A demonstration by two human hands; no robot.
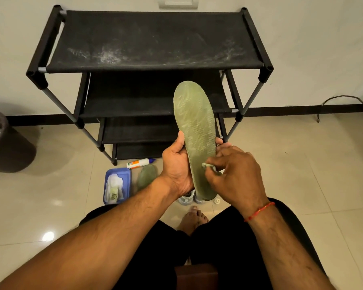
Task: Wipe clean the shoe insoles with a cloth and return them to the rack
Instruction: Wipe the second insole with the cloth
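left hand [176, 164] gripping insole [195, 122] edge, rack [155, 40] behind

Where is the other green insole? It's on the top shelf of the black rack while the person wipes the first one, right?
Not the shelf. The head view shows the other green insole lying on the floor beside the blue tray, in front of the black rack. The person does wipe the first insole with a cloth.
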